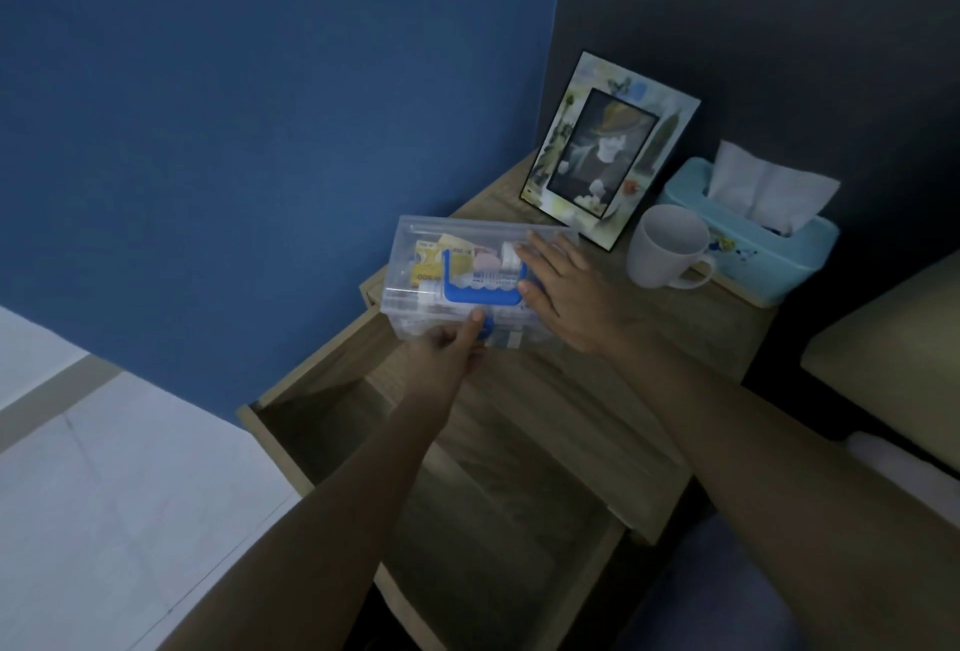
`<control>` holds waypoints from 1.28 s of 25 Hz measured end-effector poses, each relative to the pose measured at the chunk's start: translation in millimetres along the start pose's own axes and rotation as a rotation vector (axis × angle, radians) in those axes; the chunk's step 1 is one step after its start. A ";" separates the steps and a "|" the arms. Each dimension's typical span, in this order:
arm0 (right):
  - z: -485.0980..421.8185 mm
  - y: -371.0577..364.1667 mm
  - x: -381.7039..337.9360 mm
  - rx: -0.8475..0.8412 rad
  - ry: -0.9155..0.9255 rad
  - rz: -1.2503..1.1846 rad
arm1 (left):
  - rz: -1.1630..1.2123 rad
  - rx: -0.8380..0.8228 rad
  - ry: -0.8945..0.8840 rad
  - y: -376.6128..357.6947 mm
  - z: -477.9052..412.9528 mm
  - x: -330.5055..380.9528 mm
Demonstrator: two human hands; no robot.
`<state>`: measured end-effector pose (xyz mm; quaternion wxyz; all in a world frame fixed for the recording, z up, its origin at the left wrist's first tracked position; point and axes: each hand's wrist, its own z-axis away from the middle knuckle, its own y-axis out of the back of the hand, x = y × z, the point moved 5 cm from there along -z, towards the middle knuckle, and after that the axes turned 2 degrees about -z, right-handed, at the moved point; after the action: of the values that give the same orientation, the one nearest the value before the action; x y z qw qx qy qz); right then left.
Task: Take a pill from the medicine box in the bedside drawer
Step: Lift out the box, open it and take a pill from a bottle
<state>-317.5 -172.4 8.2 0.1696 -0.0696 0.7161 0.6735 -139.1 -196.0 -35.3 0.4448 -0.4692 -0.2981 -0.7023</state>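
A clear plastic medicine box (415,248) with a blue handle (480,293) on its lid stands on the left part of the wooden bedside table (675,338). Packets and small bottles show through its walls. My left hand (449,351) pinches the blue latch (487,325) on the box's front. My right hand (563,289) lies flat on the right end of the lid, fingers spread. The lid is closed. Below the box, the drawer (332,422) is pulled out, and its inside looks dark.
A framed photo (608,146) leans at the back of the table. A white mug (667,248) and a light-blue tissue box (753,240) stand to the right. A blue wall is on the left, a bed edge (893,338) on the right.
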 end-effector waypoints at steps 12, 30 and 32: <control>1.6 3.7 -3.2 -0.012 -0.007 -0.017 | 0.099 0.126 0.072 0.1 14.0 -11.3; -7.0 73.5 -35.9 -0.038 0.272 0.329 | -0.519 0.342 -0.172 47.7 15.5 36.9; -16.1 92.2 -39.8 0.085 0.327 0.367 | -0.858 0.227 -0.227 43.8 7.9 40.8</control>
<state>-313.0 -185.8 109.0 -0.0711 -0.0392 0.7623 0.6421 -103.1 -222.1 5.4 0.1267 -0.3256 -0.5872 -0.7301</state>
